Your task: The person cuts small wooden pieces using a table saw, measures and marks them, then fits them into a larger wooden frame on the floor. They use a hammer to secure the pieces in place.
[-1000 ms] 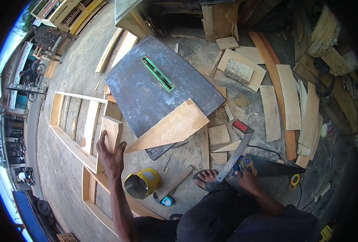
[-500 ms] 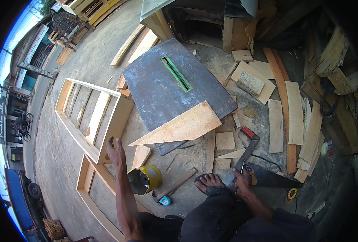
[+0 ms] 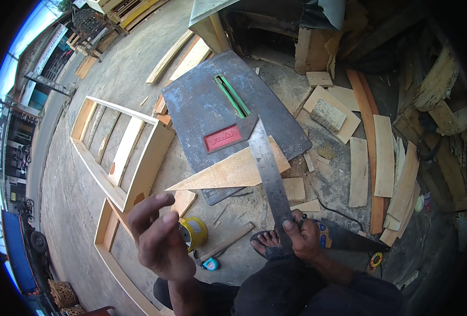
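Looking down at workshop floor: one grey metal saw table [image 3: 202,113], one open wooden frame [image 3: 115,158] to left, one triangular wood offcut [image 3: 233,171] lying across table edge. We hold one steel try square [image 3: 267,168] by blade end, right hand [image 3: 302,239] clamped round it, red stock up over table. Left hand [image 3: 160,237] empty, fingers loosely curled, raised in air. We judge: seat stock firm against offcut edge before marking. One yellow tin [image 3: 194,231], one hammer [image 3: 225,245] near foot.
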A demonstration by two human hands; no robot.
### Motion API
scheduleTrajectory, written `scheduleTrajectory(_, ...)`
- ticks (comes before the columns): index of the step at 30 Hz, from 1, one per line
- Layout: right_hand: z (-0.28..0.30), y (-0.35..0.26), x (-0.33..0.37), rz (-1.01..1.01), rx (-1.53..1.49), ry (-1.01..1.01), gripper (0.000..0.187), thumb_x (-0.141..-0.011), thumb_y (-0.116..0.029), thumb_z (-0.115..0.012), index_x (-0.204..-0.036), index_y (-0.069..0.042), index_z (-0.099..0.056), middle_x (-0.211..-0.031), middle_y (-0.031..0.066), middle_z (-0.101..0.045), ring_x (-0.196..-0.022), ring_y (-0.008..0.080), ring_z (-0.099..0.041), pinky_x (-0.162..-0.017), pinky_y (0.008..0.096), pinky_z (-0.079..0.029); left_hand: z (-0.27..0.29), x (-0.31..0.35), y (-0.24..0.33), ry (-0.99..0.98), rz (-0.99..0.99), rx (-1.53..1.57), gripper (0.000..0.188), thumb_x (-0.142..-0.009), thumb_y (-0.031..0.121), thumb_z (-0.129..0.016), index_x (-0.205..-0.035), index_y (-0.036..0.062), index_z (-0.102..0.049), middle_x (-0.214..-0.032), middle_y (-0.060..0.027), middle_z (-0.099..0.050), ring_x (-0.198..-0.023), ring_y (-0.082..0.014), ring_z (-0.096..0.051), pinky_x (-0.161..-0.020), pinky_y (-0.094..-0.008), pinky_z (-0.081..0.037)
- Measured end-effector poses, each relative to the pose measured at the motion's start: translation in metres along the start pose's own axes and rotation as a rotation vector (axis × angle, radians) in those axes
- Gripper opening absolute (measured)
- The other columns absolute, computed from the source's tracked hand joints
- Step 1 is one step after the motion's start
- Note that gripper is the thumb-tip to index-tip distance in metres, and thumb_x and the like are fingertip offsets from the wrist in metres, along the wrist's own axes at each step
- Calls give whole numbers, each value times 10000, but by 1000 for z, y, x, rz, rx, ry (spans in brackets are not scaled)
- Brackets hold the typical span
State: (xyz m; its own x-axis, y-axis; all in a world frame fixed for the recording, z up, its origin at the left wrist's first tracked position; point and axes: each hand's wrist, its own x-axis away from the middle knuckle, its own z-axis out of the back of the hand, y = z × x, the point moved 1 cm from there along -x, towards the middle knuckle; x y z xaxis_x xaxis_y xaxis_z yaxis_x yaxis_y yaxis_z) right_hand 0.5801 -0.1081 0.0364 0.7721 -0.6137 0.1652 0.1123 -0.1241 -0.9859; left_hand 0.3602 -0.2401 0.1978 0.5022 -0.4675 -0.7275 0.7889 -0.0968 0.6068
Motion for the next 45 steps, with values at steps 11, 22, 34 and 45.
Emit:
scheduleTrajectory(11, -14, 45, -36, -175, 102, -90, 416, -1113, -375, -558, -1294, -10, -642, -1059, 164, -740, -970, 245, -682, -879, 405, -538, -74, 37, -154, -1080, 237, -616, 1489, -411, 807, -913, -1661, 249, -326, -1740, -231, -183, -1621, -464, -99, -1307, -656, -12)
scheduleTrajectory(22, -17, 40, -34, -198, 34, -84, 350, -1111, -347, -576, -1170, -9, -642, -917, 81, -682, -865, 172, -632, -776, 365, -534, -82, 42, -168, -946, 182, -541, 1321, -455, 787, -916, -1575, 240, -479, -1614, -217, -363, -1517, -469, -291, -1279, -636, -192)
scheduleTrajectory(34, -17, 35, -32, -289, 53, -87, 372, -1102, -369, -581, -1138, -9, -670, -950, 141, -711, -890, 240, -673, -808, 411, -539, -80, 43, -166, -937, 200, -521, 1198, -468, 729, -936, -1526, 302, -573, -1626, -200, -357, -1515, -472, -289, -1270, -625, -247)
scheduleTrajectory(45, 27, -40, -80, 161, 408, 276, 258, -1055, -205, -633, -969, 28, -702, -750, 137, -688, -655, 294, -689, -596, 409, -523, -77, 45, -168, -925, 197, -477, 1017, -510, 694, -938, -1438, 380, -667, -1657, -188, -338, -1517, -478, -283, -1268, -615, -261)
